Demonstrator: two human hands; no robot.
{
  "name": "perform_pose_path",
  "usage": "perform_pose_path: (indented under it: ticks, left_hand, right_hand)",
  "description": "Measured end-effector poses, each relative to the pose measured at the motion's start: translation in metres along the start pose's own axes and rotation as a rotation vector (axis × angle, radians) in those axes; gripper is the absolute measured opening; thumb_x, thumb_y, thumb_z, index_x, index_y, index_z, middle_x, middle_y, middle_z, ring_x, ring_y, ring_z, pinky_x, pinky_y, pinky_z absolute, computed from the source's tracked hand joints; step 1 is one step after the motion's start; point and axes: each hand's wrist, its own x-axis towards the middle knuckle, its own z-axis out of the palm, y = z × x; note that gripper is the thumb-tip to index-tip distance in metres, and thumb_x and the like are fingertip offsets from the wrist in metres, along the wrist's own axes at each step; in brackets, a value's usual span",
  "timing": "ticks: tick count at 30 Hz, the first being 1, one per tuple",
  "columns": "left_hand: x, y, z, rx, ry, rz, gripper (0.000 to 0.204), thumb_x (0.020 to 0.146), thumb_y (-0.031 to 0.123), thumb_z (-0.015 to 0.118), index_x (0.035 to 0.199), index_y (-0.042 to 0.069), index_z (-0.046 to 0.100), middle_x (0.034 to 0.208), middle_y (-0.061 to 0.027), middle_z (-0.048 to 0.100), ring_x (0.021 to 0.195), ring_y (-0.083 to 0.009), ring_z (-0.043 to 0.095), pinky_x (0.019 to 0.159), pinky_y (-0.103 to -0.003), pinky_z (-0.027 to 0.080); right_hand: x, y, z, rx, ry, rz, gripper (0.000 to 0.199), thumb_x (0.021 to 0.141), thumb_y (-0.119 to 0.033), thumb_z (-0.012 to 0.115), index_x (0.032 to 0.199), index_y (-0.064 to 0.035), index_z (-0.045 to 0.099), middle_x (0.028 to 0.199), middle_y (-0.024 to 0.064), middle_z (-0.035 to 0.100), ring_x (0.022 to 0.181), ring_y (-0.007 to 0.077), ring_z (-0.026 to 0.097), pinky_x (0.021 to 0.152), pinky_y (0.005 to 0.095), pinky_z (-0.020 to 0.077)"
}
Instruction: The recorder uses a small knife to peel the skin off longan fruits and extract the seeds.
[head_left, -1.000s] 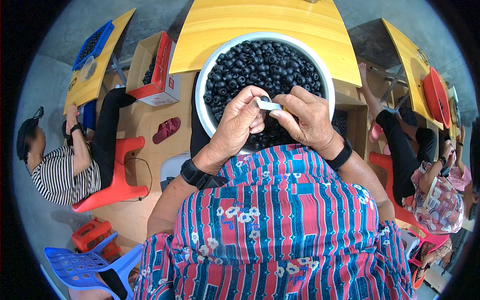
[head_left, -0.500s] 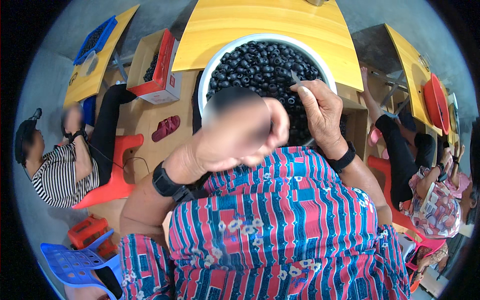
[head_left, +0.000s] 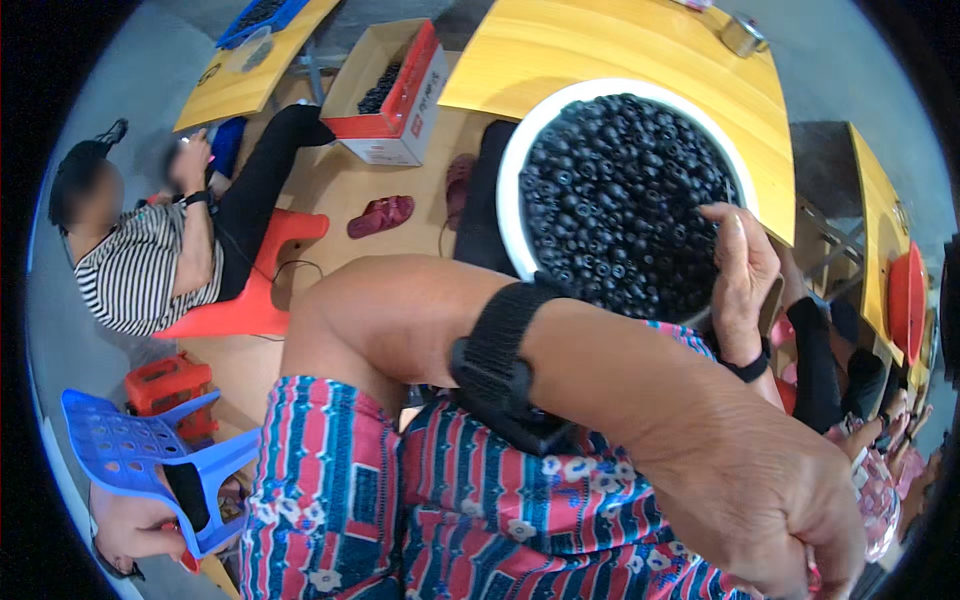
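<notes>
Close against our lap sits a round white basin heaped with small, glossy black ring-shaped pieces, its far rim touching the near edge of the yellow wooden tabletop. Our right hand rests on the basin's right rim, fingers loosely curled among the pieces. Our left hand swings across near the camera, clenched into a fist; whether it grips anything, we cannot tell.

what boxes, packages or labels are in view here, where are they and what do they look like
Cardboard box: on the floor at upper left, beside the yellow table; open-topped, rectangular, brown inside with a red rim, white side panel with red print, dark round pieces inside.
Red crate: on the floor at left, by the blue plastic chair; small and squat.
No screens or signs are visible.
</notes>
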Motion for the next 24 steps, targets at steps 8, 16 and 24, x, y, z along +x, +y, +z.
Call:
perform_pose_path:
  ticks: [8,16,24]
  left_hand:
    - [0.007,0.005,0.025,-0.249,-0.006,0.085,0.025,0.097,0.014,0.045,0.113,0.002,0.060,0.085,-0.0066,0.056,0.071,-0.0127,0.050,0.068,-0.029,0.043]
    - [0.017,-0.001,0.023,-0.391,-0.104,0.101,0.025,0.098,0.015,0.045,0.114,0.002,0.059,0.084,-0.0066,0.055,0.069,-0.0127,0.049,0.066,-0.029,0.043]
    - [0.013,-0.010,0.030,-0.415,-0.104,0.117,0.025,0.097,0.015,0.045,0.114,0.002,0.059,0.085,-0.0063,0.056,0.071,-0.0130,0.050,0.066,-0.029,0.043]
  right_hand:
    - [-0.002,0.007,0.002,0.012,-0.022,-0.005,0.025,0.097,-0.017,0.051,0.092,0.0009,0.068,0.085,0.0026,0.061,0.080,0.0106,0.053,0.076,0.0246,0.0404]
    - [-0.001,0.001,-0.008,-0.093,-0.024,-0.043,0.023,0.096,-0.015,0.053,0.090,0.0007,0.068,0.080,0.0033,0.059,0.078,0.0122,0.053,0.074,0.0253,0.0414]
    - [0.000,-0.002,-0.005,-0.170,-0.025,-0.060,0.017,0.094,-0.011,0.055,0.091,0.0000,0.068,0.079,0.0046,0.060,0.076,0.0132,0.054,0.073,0.0268,0.0421]
